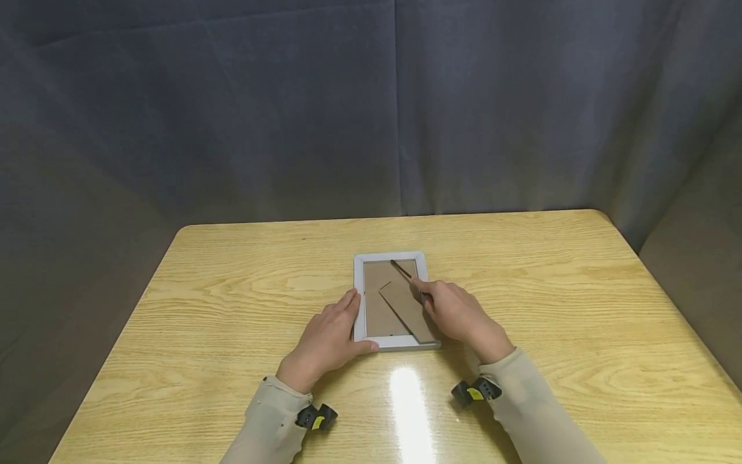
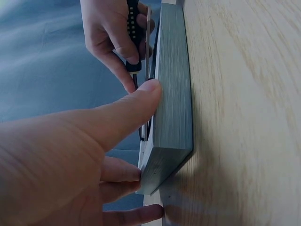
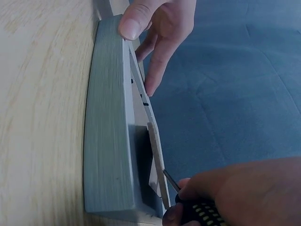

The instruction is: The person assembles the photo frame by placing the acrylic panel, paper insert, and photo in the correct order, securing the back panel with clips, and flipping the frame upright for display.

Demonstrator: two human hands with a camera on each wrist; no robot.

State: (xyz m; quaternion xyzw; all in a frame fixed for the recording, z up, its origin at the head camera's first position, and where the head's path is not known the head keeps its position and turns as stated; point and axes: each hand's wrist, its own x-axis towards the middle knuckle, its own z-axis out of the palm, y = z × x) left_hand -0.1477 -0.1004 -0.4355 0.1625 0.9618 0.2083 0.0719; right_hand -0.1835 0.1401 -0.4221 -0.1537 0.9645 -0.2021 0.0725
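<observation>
A pale grey picture frame (image 1: 359, 322) lies on the table with its brown backing board (image 1: 373, 319) facing up. A stand flap (image 1: 406, 306) slants across the board, its edge raised in the right wrist view. My left hand (image 1: 330, 334) steadies the near left corner, thumb on the near edge, straight fingers along the left side. My right hand (image 1: 458, 310) grips a screwdriver by its black handle with yellow dots (image 2: 134, 30). The thin shaft (image 1: 402, 269) points toward the frame's far side, over the board. Whether its tip touches anything, I cannot tell.
The wood-grain table (image 1: 232, 277) reaches out on both sides of the frame. A dark grey curtain (image 1: 290, 116) hangs behind it and at the sides. Each sleeved wrist wears a black strap with a small camera (image 1: 466, 393).
</observation>
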